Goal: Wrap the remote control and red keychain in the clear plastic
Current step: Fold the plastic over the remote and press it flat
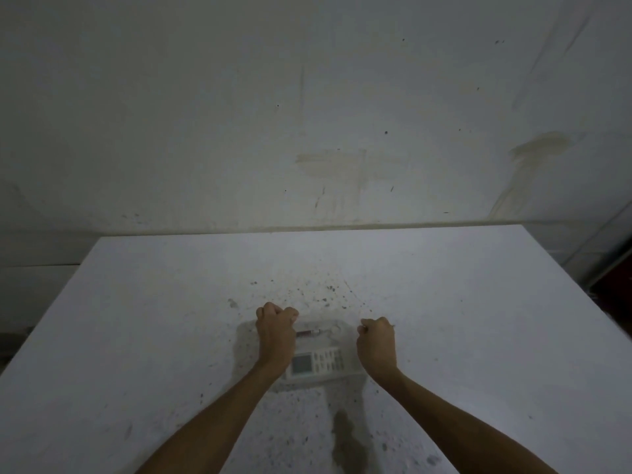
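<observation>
Forearms: both reach in from the bottom edge, bare, angled toward the middle of the table.
Remote control (316, 365): white, lying flat between the two wrists, grey screen on its left, rows of buttons on its right; it sits on the clear plastic.
Red keychain (307, 333): small, just beyond the remote, also on the plastic, close to the left hand's knuckles.
Clear plastic (337, 328): a faint sheet under and around both things; its far edge looks raised between the two fists, its outline hard to trace.
Left hand (275, 328): curled into a fist at the plastic's far left part, apparently pinching the sheet.
Right hand (376, 342): curled shut at the far right side; whether it grips the plastic cannot be told.
Table (136, 319): white, speckled with dark spots, a stain near the front.
Wall (307, 114): pale, smudged, behind the table.
</observation>
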